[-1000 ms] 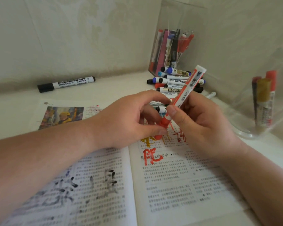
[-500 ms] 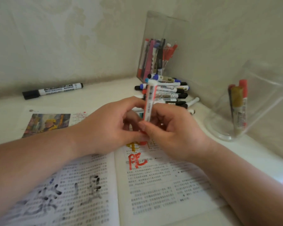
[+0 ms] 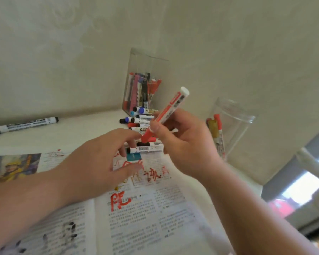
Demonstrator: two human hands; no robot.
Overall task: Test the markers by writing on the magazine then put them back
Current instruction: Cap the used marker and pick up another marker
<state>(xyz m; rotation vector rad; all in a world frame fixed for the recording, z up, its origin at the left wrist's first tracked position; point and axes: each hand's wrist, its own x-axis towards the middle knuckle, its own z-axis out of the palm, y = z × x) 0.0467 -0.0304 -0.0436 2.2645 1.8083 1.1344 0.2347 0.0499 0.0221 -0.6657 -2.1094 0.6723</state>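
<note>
Above the magazine (image 3: 136,218), the red marker (image 3: 167,114) now leans over. Half a second ago it stood almost straight up between both hands. Its white end now points up and away from the magazine, and its red cap (image 3: 147,138) points down at the top of the page. The right hand (image 3: 184,144) holds it, with thumb and fingers pinching it just above the cap. The left hand (image 3: 98,162) was bunched around the low end before. Now its fingers are loose and spread, right next to the cap. I cannot tell if they touch it. The view has also tipped up, so more wall (image 3: 63,52) shows.

The magazine lies open on a white table (image 3: 72,133). It has big red writing on the right page and black scribbles on the left page. Past its top left corner lies a black marker (image 3: 26,124), all alone. At its top edge sits a pile of markers (image 3: 142,124), and a few rest on the page. Off to the magazine's right is a blurry bright window (image 3: 302,190).

Behind the pile stands a clear square box (image 3: 147,59) in the corner, with many pens standing in it. To the right of the magazine stands a round clear jar (image 3: 236,115). Inside it are red and gold markers (image 3: 218,137).
</note>
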